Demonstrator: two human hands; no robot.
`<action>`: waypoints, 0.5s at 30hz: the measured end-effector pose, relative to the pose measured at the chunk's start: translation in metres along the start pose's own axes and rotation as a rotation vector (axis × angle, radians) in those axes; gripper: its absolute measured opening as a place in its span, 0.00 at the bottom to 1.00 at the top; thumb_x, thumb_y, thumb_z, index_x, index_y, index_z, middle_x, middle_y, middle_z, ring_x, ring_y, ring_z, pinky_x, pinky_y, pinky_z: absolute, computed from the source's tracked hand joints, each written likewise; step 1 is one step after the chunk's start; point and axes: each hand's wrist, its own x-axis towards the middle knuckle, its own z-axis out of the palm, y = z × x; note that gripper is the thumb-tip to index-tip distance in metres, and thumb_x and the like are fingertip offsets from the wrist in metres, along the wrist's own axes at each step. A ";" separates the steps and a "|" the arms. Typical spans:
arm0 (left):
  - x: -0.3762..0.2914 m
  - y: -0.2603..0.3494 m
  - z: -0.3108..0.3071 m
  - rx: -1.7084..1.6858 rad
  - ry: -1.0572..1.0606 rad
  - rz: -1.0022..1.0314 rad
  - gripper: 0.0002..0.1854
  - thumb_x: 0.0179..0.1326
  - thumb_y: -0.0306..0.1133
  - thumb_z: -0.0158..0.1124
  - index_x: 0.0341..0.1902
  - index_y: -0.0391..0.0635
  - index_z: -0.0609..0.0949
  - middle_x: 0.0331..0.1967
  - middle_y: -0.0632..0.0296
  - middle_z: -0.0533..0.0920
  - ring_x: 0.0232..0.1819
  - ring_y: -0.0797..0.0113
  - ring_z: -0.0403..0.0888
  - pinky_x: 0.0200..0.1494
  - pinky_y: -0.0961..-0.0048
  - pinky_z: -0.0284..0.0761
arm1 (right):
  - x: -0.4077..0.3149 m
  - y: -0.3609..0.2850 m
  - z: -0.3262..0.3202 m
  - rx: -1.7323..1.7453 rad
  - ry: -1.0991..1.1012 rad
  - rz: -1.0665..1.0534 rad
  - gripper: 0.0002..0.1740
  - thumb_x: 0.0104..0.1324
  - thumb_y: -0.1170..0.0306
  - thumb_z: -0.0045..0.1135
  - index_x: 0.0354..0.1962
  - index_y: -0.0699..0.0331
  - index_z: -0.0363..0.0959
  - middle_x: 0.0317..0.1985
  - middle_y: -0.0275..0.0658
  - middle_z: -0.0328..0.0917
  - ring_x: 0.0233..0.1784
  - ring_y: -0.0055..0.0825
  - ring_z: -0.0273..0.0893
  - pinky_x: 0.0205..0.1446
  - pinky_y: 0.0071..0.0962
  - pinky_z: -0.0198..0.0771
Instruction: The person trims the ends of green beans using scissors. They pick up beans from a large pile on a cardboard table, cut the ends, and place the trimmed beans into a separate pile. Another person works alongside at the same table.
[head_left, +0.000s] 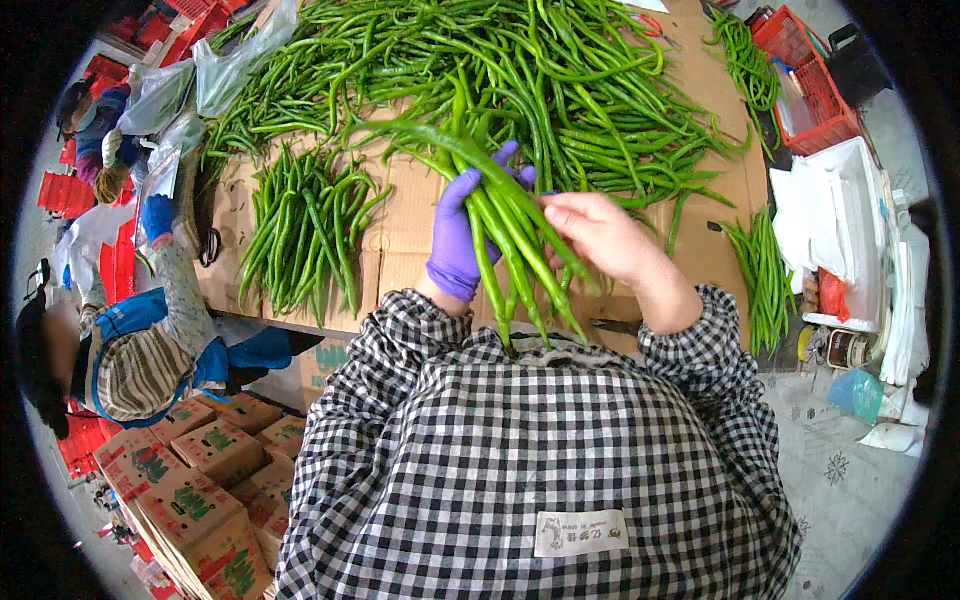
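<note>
My left hand (455, 244), in a purple glove, is closed around a bunch of long green chili peppers (519, 276). Their tips point down towards my checked smock. At the bunch's right side is my bare right hand (604, 234), its thumb and fingers pinching a motion-blurred green chili pepper (457, 146) that lies slantwise across the top. Part of the right fingers is hidden behind the peppers. Just beyond both hands spreads a large heap of green chili peppers (450, 52). A smaller, lined-up pile of peppers (300, 232) rests to the left on the cardboard-covered table (409, 199).
Another pepper bundle (761, 281) lies at the table's right edge, beside a white foam box (862, 300) and a red plastic crate (817, 90). Red-handled scissors (655, 28) lie far right. At left are plastic bags (240, 64), a co-worker (150, 360) and stacked cardboard boxes (187, 487).
</note>
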 end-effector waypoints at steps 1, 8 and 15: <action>0.003 0.004 0.000 -0.028 0.045 -0.013 0.33 0.62 0.43 0.55 0.67 0.36 0.66 0.54 0.53 0.78 0.60 0.54 0.73 0.66 0.53 0.68 | -0.001 -0.002 -0.002 0.171 0.020 -0.005 0.17 0.74 0.65 0.45 0.48 0.70 0.74 0.35 0.35 0.79 0.35 0.21 0.77 0.39 0.24 0.76; 0.001 0.009 0.004 -0.048 0.042 0.052 0.28 0.66 0.43 0.54 0.64 0.38 0.69 0.56 0.55 0.78 0.57 0.57 0.75 0.66 0.53 0.67 | 0.001 -0.004 0.005 -0.011 0.075 -0.068 0.11 0.68 0.72 0.54 0.46 0.67 0.70 0.30 0.35 0.80 0.27 0.16 0.73 0.28 0.19 0.69; -0.002 0.010 0.000 -0.036 0.132 -0.022 0.20 0.65 0.35 0.57 0.59 0.43 0.72 0.49 0.60 0.79 0.50 0.61 0.78 0.58 0.59 0.74 | 0.002 0.009 0.024 -0.139 0.088 -0.075 0.07 0.65 0.74 0.57 0.35 0.67 0.67 0.22 0.32 0.77 0.24 0.15 0.71 0.27 0.20 0.64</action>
